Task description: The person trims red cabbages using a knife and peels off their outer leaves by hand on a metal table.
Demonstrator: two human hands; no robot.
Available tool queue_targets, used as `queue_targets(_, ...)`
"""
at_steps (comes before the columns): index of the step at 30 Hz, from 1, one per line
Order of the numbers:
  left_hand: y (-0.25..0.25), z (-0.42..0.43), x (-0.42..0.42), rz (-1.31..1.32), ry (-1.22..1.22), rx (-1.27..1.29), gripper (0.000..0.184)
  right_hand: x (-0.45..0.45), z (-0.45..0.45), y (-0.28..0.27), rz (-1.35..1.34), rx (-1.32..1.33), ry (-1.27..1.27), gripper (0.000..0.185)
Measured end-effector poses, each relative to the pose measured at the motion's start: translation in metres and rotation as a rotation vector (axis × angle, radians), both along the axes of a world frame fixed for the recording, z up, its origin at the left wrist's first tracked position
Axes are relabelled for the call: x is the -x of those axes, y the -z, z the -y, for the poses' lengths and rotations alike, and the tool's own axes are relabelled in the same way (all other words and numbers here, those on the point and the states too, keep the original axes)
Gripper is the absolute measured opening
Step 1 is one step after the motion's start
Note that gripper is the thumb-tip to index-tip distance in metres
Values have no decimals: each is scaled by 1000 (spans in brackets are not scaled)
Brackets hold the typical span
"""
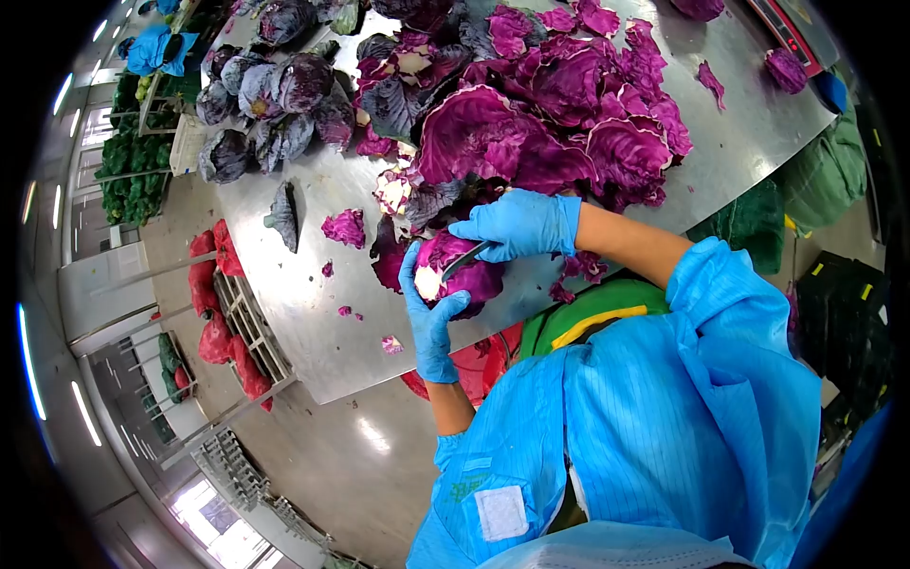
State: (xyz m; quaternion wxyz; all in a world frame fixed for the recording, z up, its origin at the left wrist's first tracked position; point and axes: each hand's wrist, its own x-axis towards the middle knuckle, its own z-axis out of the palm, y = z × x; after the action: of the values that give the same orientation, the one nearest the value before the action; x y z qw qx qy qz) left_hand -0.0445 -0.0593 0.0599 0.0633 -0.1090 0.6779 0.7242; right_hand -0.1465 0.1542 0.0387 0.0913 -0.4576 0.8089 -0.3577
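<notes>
A red cabbage (479,283) with a pale cut base sits near the table's front edge. My left hand (428,318), in a blue glove, is wrapped round its left side, thumb across the front. In my right hand (519,226), also gloved in blue, is a knife (466,258) with its dark blade against the cabbage beside the pale stem. Most of the knife's handle is hidden in my fist. Just behind my hands lie a cut-off cabbage stem (393,192) and a heap of loose purple leaves (540,133).
Several whole dark cabbages (289,90) are piled at the back left of the metal table (322,356). A red-edged device (782,33) stands at the back right. Red sacks (213,337) lie on a pallet at left. Green bags (825,171) stand at right.
</notes>
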Motion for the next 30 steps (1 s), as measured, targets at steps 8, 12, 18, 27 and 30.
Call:
queue_targets(8,-7,-8,0,19,14,9,101,23,3,-26,224,-207,-77,46)
queue_targets(12,6,-1,0,-22,8,77,99,-6,7,-2,-239,-147,34,50)
queue_targets(18,-14,-19,-5,35,23,35,102,-20,14,4,-667,-255,370,48)
queue_targets(27,3,-14,-22,-134,-15,196,107,30,-36,-35,-214,-52,589,57)
queue_targets(30,6,-12,-15,-184,31,179,107,2,-26,-59,76,-23,160,64)
